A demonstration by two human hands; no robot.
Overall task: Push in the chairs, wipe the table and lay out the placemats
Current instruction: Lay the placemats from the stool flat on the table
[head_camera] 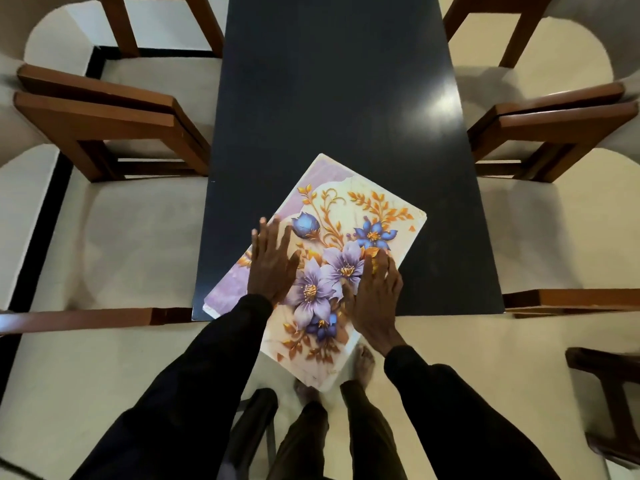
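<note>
The left hand (pixel 272 261) is laid flat on the left part of a floral placemat (pixel 349 209), fingers straight and slightly spread; nothing is gripped. The right hand (pixel 375 294) is pressed palm-down in the same manner on the mat's right part, its fingers extended over a purple bloom. Both arms are covered by black sleeves (pixel 221 358). The placemat, printed with purple and blue flowers and gold leaves, is seen lying askew at the near end of the dark table (pixel 329 81). One corner is turned toward the far end and another hangs past the near edge, above a bare foot (pixel 365 362). Wooden-framed left-side chairs (pixel 104 116) and right-side chairs (pixel 554 123), upholstered in a pale fabric, are drawn up close against the table's long edges.
</note>
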